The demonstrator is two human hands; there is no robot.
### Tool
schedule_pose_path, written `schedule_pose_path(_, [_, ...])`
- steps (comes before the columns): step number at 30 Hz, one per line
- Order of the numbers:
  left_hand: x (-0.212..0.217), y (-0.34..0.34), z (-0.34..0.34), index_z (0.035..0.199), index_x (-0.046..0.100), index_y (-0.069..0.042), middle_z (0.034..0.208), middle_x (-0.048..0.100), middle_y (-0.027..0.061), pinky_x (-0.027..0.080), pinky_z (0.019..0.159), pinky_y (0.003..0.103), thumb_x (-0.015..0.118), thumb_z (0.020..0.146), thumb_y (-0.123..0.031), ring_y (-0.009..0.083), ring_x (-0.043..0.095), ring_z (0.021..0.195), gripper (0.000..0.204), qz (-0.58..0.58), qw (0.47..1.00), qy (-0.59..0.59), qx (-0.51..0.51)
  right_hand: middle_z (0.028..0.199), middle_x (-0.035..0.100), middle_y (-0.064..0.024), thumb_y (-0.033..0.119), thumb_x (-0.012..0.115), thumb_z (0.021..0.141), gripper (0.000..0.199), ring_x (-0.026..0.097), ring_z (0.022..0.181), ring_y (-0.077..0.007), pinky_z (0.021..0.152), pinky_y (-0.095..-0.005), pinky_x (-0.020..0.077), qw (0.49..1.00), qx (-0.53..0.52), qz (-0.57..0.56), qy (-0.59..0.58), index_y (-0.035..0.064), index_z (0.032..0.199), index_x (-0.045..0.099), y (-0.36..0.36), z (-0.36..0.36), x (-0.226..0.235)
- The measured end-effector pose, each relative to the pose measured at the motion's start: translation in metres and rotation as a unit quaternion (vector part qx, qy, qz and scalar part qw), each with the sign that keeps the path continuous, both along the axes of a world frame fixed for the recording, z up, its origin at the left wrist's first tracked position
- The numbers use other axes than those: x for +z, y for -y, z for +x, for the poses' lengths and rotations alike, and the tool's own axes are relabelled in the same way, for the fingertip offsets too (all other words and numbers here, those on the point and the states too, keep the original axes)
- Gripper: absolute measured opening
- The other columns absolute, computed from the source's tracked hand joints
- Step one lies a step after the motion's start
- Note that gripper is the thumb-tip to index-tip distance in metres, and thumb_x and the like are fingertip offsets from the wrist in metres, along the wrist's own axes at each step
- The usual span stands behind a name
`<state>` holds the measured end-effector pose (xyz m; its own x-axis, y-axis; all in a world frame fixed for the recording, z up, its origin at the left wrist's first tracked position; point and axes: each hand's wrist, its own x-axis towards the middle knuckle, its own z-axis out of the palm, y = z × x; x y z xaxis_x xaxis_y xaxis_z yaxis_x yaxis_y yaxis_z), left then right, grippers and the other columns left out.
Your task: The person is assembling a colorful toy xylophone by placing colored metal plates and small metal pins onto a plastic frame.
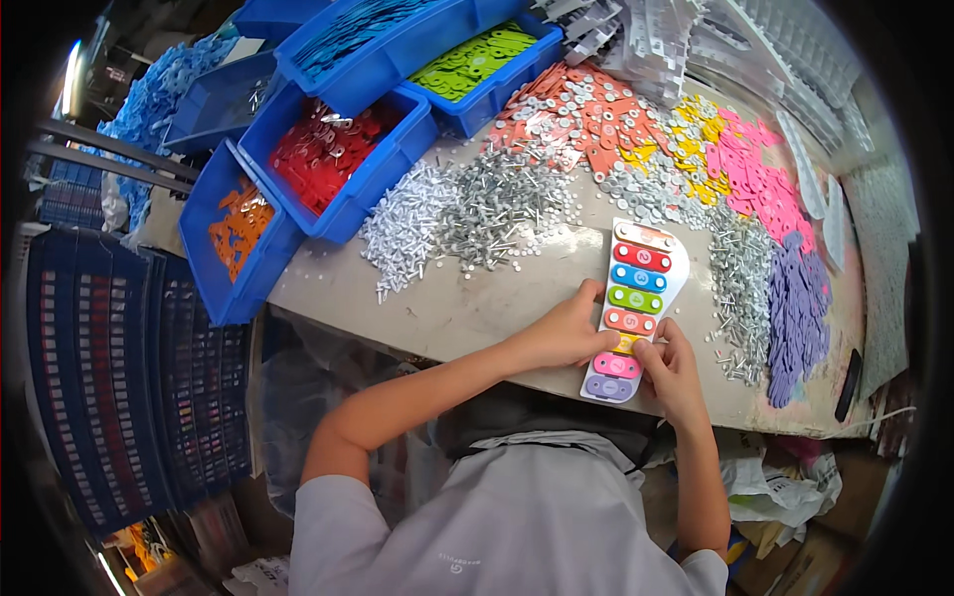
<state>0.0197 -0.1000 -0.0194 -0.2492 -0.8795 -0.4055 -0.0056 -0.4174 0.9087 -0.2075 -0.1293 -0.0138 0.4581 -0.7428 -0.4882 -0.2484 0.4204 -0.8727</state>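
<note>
Head view, hands (566,333) (676,372) gripping xylophone (636,300), cluttered grey worktable (437,316), apparently blue racks (134,377) left

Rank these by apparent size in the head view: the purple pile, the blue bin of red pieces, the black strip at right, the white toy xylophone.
1. Blue bin of red pieces
2. White toy xylophone and purple pile: too alike to rank
3. Black strip
</note>
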Motion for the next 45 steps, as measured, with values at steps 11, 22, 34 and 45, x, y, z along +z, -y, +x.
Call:
schedule_pose_path(11, [-0.014,-0.02,0.005,0.149,0.036,0.001,0.074,0.066,0.0036,0.049,0.058,0.029,0.072,0.097,-0.018,0.0105,0.062,0.064,0.065,-0.076,0.996,0.017,0.03,0.065,0.056,0.0035,0.019,0.065,0.103,0.018,0.045,0.049,-0.0045,0.043,-0.0237,0.033,1.0,-0.009,-0.017,0.001,0.0061,0.109,0.055,-0.002,-0.004,0.0])
schedule_pose_path(22, [-0.009,-0.083,0.146,0.098,0.073,-0.005,0.088,0.07,0.0098,0.053,0.071,0.038,0.072,0.093,-0.012,0.029,0.067,0.079,0.009,-0.253,0.703,0.575,0.333,0.118,0.067,-0.016,0.012,0.062,0.101,0.024,0.06,0.112,-0.0363,0.101,-0.044,0.0448,0.691,-0.103,-0.543,-0.465,-0.0018,0.12,0.066,0.049,-0.123,0.0])
schedule_pose_path(34, [-0.016,-0.085,0.145,0.094,0.072,-0.005,0.091,0.065,0.0102,0.05,0.081,0.041,0.074,0.089,-0.009,0.0314,0.064,0.092,0.007,-0.282,0.697,0.595,0.286,0.098,0.063,-0.0167,0.0,0.063,0.095,0.009,0.062,0.093,-0.0348,0.085,-0.042,0.0479,0.727,-0.114,-0.526,-0.426,-0.0031,0.103,0.063,0.061,-0.123,-0.002])
schedule_pose_path(45, [-0.003,-0.082,0.109,0.108,0.066,0.002,0.098,0.066,0.0075,0.048,0.081,0.029,0.064,0.102,-0.007,0.0162,0.061,0.092,0.011,-0.267,0.779,0.415,0.386,0.096,0.062,-0.0159,0.001,0.066,0.092,0.008,0.059,0.094,-0.0357,0.085,-0.0429,0.0466,0.72,-0.154,-0.554,-0.389,-0.0008,0.099,0.063,0.06,-0.121,-0.003])
